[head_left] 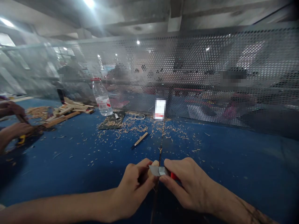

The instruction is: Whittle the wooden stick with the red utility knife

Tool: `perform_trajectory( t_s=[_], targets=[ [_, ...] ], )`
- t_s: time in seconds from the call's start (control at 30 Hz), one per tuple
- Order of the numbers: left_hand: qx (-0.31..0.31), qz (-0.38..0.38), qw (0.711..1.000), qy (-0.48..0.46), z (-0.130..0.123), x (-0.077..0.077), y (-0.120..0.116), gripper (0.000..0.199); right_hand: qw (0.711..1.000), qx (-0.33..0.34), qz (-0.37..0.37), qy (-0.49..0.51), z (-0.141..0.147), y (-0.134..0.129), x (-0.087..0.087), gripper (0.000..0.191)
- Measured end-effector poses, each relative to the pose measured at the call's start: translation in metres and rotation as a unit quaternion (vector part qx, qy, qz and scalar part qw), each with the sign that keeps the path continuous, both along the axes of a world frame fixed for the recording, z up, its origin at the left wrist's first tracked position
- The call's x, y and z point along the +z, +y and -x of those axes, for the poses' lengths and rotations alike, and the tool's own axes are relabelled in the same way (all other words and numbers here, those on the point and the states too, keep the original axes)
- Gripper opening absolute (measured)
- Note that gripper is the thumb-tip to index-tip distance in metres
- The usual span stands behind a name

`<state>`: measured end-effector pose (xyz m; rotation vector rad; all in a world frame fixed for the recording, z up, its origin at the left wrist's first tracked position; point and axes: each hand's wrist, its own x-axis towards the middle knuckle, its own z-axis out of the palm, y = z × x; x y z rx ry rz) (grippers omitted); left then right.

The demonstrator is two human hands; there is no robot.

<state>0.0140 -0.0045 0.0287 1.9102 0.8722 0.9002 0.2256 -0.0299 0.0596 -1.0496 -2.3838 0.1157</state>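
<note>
Near the front of the blue table, my right hand (187, 180) is closed around a utility knife (160, 170) with a red part at its handle. Its metal blade points left, toward my left hand. My left hand (135, 183) pinches a small piece of pale wood (154, 165) between thumb and fingers. The blade overlaps the wood in the view; whether it cuts in cannot be told. Most of the wood is hidden by the fingers. Farther back lies a thin wooden stick with a dark tip (140, 140).
Wood shavings (130, 127) lie scattered over the blue table (70, 168). A water bottle (102, 99) leans beside a dark mat (112, 121). Wood strips (67, 109) are piled at left, near another person's hands (14, 124). Behind stands a perforated metal screen (187, 68).
</note>
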Motion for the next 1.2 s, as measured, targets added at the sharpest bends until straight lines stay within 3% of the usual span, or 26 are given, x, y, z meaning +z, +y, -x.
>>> perform_trajectory(
  t_s=[0.17,0.33,0.57,0.73,1.2],
  targets=[
    [-0.028,0.025,0.999,0.002,0.003,-0.004,0.003,0.036,0.999,0.003,-0.034,0.003,-0.001,0.001,-0.005,0.052],
    [-0.017,0.044,0.998,-0.030,-0.002,-0.004,0.007,0.036,0.999,0.007,-0.037,0.023,-0.002,0.003,-0.008,0.046],
    [0.000,0.026,1.000,-0.008,-0.002,-0.006,0.008,0.033,0.995,-0.035,0.086,0.018,-0.004,0.007,-0.007,0.040],
    [0.012,-0.019,1.000,0.009,-0.003,-0.005,0.008,0.031,0.987,-0.022,0.155,0.018,-0.008,0.011,-0.008,0.043],
    [0.055,0.052,0.997,-0.005,-0.013,-0.006,0.027,0.039,0.993,-0.083,0.077,-0.040,-0.016,0.045,-0.021,0.037]
  ],
)
